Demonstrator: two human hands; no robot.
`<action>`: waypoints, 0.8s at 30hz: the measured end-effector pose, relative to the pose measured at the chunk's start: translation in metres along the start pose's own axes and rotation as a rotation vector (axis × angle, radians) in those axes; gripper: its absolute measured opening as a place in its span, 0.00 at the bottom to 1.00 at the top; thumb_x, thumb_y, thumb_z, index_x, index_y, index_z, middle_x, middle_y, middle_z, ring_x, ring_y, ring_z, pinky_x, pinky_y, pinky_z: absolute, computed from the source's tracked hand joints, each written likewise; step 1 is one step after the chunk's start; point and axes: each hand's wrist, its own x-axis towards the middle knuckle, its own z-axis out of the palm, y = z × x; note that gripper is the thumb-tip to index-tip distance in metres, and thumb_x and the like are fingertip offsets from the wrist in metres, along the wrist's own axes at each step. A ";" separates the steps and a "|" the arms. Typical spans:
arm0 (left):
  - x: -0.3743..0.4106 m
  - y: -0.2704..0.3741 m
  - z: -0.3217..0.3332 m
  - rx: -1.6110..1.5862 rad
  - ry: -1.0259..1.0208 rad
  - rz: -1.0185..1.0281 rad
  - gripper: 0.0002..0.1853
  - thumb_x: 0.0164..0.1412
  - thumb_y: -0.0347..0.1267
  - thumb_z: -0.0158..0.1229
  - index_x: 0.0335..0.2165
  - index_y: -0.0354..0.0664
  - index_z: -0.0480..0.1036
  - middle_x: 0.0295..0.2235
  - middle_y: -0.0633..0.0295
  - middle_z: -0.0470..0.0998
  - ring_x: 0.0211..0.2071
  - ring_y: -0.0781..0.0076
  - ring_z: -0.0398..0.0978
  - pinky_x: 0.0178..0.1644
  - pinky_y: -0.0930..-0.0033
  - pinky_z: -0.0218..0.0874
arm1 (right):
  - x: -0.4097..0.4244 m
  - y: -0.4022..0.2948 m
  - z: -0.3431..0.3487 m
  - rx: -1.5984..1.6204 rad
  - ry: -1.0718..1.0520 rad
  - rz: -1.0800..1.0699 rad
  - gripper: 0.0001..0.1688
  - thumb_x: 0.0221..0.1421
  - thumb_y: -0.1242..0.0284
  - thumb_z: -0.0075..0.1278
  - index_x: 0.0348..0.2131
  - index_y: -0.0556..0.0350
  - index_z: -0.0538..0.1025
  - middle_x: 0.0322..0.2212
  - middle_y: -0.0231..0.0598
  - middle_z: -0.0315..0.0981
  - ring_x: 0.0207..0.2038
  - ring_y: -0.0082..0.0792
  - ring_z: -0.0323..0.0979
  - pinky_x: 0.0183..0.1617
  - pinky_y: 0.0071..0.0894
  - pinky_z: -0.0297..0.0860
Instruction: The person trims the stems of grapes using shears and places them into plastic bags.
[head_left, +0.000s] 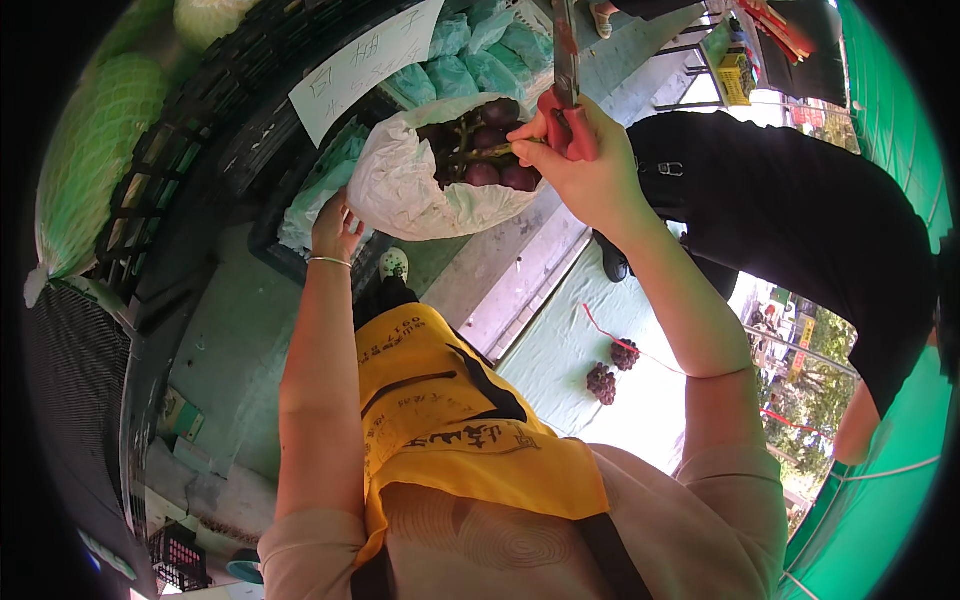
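A bunch of dark purple grapes (480, 175) shows in the wide mouth of a white paper bag (409, 176). My right hand (581, 165) pinches the green stem (495, 151) between thumb and fingertips. In the same hand are red-handled shears (568, 124), their metal blades pointing away from me. At the bag's far left end my left hand (337, 229) grips the paper, some of its fingers partly hidden. Inside the bag, the lower part of the bunch is out of sight.
Black crates (259, 251) hold green-wrapped bundles (480, 56). A white handwritten sign (364, 67) leans over them. Netted green pomelos (105, 150) sit at left. Two grape bunches (601, 382) lie on a pale cloth (555, 352). A person in black (780, 195) bends close at right.
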 end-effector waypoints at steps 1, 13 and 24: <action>-0.007 -0.005 0.001 -0.140 -0.110 -0.041 0.19 0.60 0.48 0.51 0.44 0.51 0.67 0.48 0.63 0.66 0.48 0.70 0.62 0.48 0.54 0.59 | 0.000 -0.002 0.002 0.020 0.005 0.011 0.08 0.46 0.78 0.55 0.28 0.58 0.71 0.21 0.34 0.74 0.25 0.20 0.72 0.30 0.21 0.67; -0.046 -0.048 0.037 -0.343 -0.258 -0.440 0.36 0.58 0.60 0.44 0.57 0.50 0.56 0.55 0.55 0.60 0.51 0.57 0.64 0.51 0.52 0.61 | 0.009 0.002 0.012 0.083 0.087 0.126 0.08 0.47 0.80 0.55 0.28 0.58 0.69 0.23 0.34 0.75 0.25 0.22 0.73 0.29 0.23 0.68; 0.047 -0.044 0.033 -0.495 -0.079 -0.048 0.14 0.64 0.34 0.47 0.47 0.41 0.67 0.44 0.60 0.74 0.43 0.67 0.73 0.41 0.64 0.70 | 0.019 0.025 0.020 0.126 0.161 0.140 0.10 0.48 0.82 0.55 0.31 0.61 0.68 0.26 0.37 0.74 0.26 0.27 0.75 0.31 0.26 0.72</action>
